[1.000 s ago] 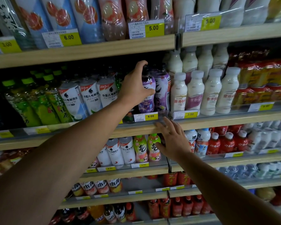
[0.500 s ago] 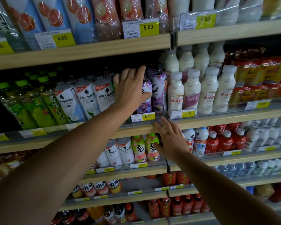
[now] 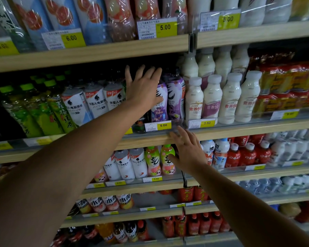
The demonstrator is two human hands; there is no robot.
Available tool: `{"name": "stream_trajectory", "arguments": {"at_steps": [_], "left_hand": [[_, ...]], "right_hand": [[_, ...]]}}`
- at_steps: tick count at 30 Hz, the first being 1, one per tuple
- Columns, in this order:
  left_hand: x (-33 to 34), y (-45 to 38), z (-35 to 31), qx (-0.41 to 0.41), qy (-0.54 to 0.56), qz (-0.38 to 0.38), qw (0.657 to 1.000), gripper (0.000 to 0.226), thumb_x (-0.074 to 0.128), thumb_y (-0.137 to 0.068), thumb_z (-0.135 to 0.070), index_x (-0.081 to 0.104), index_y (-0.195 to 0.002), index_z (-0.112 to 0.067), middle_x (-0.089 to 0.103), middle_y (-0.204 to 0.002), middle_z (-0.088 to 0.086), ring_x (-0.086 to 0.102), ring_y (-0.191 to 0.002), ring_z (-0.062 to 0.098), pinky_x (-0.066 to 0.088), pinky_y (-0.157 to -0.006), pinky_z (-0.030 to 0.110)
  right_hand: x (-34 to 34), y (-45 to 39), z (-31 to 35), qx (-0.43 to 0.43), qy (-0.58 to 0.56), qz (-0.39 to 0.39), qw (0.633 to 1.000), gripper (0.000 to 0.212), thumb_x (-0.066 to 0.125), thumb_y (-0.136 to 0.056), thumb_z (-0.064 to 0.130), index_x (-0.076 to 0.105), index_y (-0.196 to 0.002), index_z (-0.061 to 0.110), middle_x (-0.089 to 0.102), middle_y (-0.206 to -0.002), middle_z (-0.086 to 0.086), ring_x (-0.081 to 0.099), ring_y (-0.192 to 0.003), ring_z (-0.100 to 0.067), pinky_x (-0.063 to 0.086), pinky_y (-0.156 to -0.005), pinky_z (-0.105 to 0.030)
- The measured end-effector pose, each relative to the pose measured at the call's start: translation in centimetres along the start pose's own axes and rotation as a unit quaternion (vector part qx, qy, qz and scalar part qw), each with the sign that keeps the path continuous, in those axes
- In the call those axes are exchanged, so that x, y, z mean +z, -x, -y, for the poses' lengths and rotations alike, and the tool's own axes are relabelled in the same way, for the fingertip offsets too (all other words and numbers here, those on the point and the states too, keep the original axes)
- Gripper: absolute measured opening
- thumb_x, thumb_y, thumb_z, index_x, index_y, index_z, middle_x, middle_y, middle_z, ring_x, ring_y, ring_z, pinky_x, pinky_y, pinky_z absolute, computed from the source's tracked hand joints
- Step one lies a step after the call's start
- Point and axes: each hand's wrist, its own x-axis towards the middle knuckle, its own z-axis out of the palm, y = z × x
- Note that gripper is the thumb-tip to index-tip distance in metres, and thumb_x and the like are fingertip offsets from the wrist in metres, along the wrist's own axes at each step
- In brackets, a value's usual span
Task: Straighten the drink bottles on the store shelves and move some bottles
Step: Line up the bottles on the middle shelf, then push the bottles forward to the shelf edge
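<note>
My left hand (image 3: 144,86) is up at the second shelf with its fingers spread, its palm lying against the upper part of a purple-labelled bottle (image 3: 159,107) without gripping it. A second purple bottle (image 3: 176,97) stands just to the right. My right hand (image 3: 188,150) is lower, fingers apart, resting on the wooden front edge of that shelf (image 3: 150,141), its thumb near a green-capped pink bottle (image 3: 167,160) on the shelf below. Neither hand holds anything.
White electrolyte bottles (image 3: 95,100) and green tea bottles (image 3: 34,111) stand left of my left hand. Cream milk-drink bottles (image 3: 212,98) and red packs (image 3: 289,86) are to the right. Price tags line every shelf front. Lower shelves hold red and white bottles (image 3: 239,154).
My left hand has let go of the purple bottle's neck and opened, shifting slightly left with its fingers spread flat. My right hand has hardly moved.
</note>
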Motion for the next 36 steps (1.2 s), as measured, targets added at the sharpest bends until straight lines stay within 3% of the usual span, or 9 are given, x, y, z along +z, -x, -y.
{"name": "stream_trajectory", "arguments": {"at_steps": [11,20,26,30,36], "left_hand": [[0.4,0.0,0.8,0.009,0.005,-0.023,1.0,0.097,0.078,-0.073,-0.053,0.03,-0.152,-0.022,0.04,-0.152,-0.001,0.028,-0.143,0.025,0.006,-0.117,0.061],[0.4,0.5,0.8,0.016,0.0,-0.015,1.0,0.102,0.066,-0.078,-0.065,0.015,-0.157,-0.025,0.025,-0.162,0.001,0.016,-0.15,0.028,0.002,-0.116,0.063],[0.0,4.4,1.7,0.017,0.079,-0.07,0.994,0.087,0.064,-0.085,-0.056,0.026,-0.155,-0.022,0.029,-0.161,0.002,0.019,-0.15,0.025,0.005,-0.12,0.058],[1.4,9.3,3.8,0.001,0.142,-0.071,0.987,0.078,0.065,-0.088,-0.048,0.034,-0.153,-0.019,0.035,-0.158,0.004,0.026,-0.148,0.027,0.012,-0.121,0.052],[3.2,14.7,8.0,-0.043,0.157,-0.049,0.985,0.076,0.058,-0.084,-0.05,0.043,-0.149,-0.012,0.046,-0.15,0.012,0.038,-0.14,0.035,0.033,-0.112,0.058]], "right_hand": [[-0.4,-0.1,0.2,0.008,0.004,0.019,1.0,0.081,0.06,-0.088,0.053,0.019,-0.155,0.032,0.007,-0.164,-0.001,0.004,-0.149,-0.029,0.01,-0.12,-0.042],[-0.8,-0.1,0.6,0.011,0.006,0.026,1.0,0.081,0.06,-0.089,0.053,0.02,-0.155,0.031,0.006,-0.164,-0.001,0.005,-0.149,-0.03,0.011,-0.12,-0.041],[-1.1,-0.4,1.3,0.012,0.015,0.016,1.0,0.074,0.057,-0.089,0.055,0.03,-0.151,0.024,0.018,-0.161,-0.005,0.014,-0.147,-0.028,0.013,-0.12,-0.04],[-1.2,-0.8,2.7,0.004,-0.001,0.017,1.0,0.071,0.057,-0.09,0.052,0.033,-0.15,0.022,0.024,-0.158,-0.004,0.018,-0.146,-0.027,0.016,-0.119,-0.04],[-1.0,-1.5,6.2,-0.043,0.006,0.026,0.999,0.07,0.059,-0.09,0.049,0.033,-0.149,0.022,0.027,-0.156,-0.005,0.021,-0.144,-0.027,0.023,-0.117,-0.04]]}}
